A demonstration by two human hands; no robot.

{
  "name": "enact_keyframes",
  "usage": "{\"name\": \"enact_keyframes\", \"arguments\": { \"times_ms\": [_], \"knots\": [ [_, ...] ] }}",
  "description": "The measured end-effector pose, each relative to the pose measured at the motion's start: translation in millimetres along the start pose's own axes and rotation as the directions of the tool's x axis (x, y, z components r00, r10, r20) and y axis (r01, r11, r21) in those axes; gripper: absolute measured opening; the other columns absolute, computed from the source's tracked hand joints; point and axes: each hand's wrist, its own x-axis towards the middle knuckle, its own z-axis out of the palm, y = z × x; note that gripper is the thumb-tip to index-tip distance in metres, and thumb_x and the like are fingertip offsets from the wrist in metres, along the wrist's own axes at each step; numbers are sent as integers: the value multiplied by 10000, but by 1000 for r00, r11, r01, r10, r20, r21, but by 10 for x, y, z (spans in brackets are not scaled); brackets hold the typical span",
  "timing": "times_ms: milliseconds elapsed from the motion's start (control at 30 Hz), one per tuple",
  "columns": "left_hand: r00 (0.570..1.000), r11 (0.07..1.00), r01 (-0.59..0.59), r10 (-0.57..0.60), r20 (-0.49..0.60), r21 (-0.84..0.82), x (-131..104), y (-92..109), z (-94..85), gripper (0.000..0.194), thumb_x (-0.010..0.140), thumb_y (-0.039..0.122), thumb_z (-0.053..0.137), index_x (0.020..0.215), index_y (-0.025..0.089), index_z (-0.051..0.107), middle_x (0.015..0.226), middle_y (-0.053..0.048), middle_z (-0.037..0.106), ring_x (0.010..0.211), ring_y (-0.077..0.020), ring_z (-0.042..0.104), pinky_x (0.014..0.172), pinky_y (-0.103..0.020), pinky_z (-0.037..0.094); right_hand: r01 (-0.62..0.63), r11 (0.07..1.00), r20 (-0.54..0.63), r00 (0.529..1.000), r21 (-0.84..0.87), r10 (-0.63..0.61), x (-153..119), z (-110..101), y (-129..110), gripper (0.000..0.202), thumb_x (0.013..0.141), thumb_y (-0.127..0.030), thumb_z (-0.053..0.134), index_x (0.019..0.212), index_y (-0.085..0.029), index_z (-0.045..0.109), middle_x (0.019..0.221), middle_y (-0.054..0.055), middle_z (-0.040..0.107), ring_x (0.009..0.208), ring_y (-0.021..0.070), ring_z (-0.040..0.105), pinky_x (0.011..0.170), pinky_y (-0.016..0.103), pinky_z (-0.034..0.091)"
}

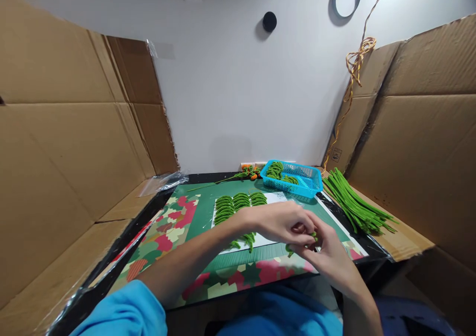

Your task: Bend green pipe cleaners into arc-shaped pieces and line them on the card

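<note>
My left hand [284, 221] reaches across from the left, fingers closed on a green pipe cleaner [289, 250] in front of my chest. Close against it, my right hand [329, 254] pinches the same green piece, of which only small bits show between the fingers. To the left of my hands, rows of curved green pipe-cleaner pieces [224, 208] lie on a white sheet [280, 197]; my left forearm covers part of them. A few more curled pieces [248, 239] rest at the near edge of that sheet.
A blue basket [316, 182] at the back holds more curved green pieces [274, 170]. Right of it lies a bundle of straight green pipe cleaners [353, 204]. An orange-flowered stem [251, 171] lies behind the green mat [201, 202]. Cardboard walls [427, 128] stand on both sides.
</note>
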Motion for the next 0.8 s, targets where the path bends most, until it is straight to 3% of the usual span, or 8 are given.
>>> {"name": "enact_keyframes", "arguments": {
  "times_ms": [167, 233, 300, 400, 500, 600, 700, 800],
  "knots": [
    [993, 998, 37, -41, -109, -44, -59, -9, -165, 213, 1053, 321, 603, 959, 163, 710, 871, -27, 666, 726, -112, 589, 658, -238, 440, 66, 997, -276, 960, 31, -55, -23, -63, 70, 628, 870, -372, 831, 1438, -255, 591, 1141, 86, 757, 843, 199, 741, 630, 265, 605],
    [983, 987, 125, -137, -126, -98, -90, 0, -196, 265, 1071, 384, 578, 967, 161, 676, 914, -36, 665, 700, -105, 610, 649, -240, 458, 121, 992, -418, 901, -22, -120, -39, -79, 68, 505, 862, -376, 849, 1321, -242, 684, 1064, 79, 760, 831, 195, 730, 620, 258, 600],
    [964, 941, 243, -262, -52, -234, -113, 12, -199, 315, 1096, 454, 514, 1010, 174, 630, 848, -12, 654, 552, -82, 565, 550, -228, 428, 158, 984, -493, 852, -82, -178, -50, -83, 56, 357, 867, -370, 851, 1180, -226, 758, 975, 74, 757, 812, 194, 718, 615, 258, 595],
    [946, 884, 309, -324, 16, -351, -117, 19, -170, 350, 1101, 514, 475, 1037, 190, 590, 707, 36, 588, 445, -79, 481, 465, -222, 374, 182, 975, -526, 822, -124, -220, -50, -64, 47, 266, 874, -367, 851, 1092, -224, 801, 888, 65, 752, 789, 199, 713, 618, 268, 602],
    [955, 909, 253, -289, -63, -331, -98, 12, -139, 348, 1079, 516, 530, 1013, 184, 610, 741, 31, 546, 551, -94, 518, 502, -219, 405, 182, 978, -550, 809, -105, -209, -38, -38, 50, 199, 891, -381, 831, 1017, -227, 823, 875, 61, 759, 742, 189, 708, 565, 254, 587],
    [955, 905, 255, -292, -60, -341, -89, 8, -134, 374, 1049, 553, 574, 1011, 183, 616, 844, 5, 556, 673, -108, 540, 550, -217, 432, 205, 975, -549, 808, -80, -215, -33, -31, 42, 157, 899, -378, 819, 913, -221, 822, 843, 50, 750, 655, 167, 676, 501, 241, 544],
    [950, 848, 243, -306, -61, -471, -101, 24, -157, 457, 995, 603, 647, 1235, 225, 556, 856, 20, 545, 674, -106, 510, 566, -221, 431, 216, 973, -562, 796, -83, -225, -37, -41, 23, 154, 886, -369, 828, 873, -215, 816, 809, 44, 745, 596, 152, 642, 489, 243, 533],
    [954, 757, 126, -270, -131, -641, -110, 50, -179, 611, 955, 650, 681, 1348, 255, 431, 831, 49, 491, 589, -78, 405, 515, -217, 320, 190, 980, -587, 787, -66, -192, -39, -43, 15, 195, 860, -390, 847, 838, -199, 811, 789, 48, 744, 539, 139, 608, 460, 245, 523]
  ]
}}
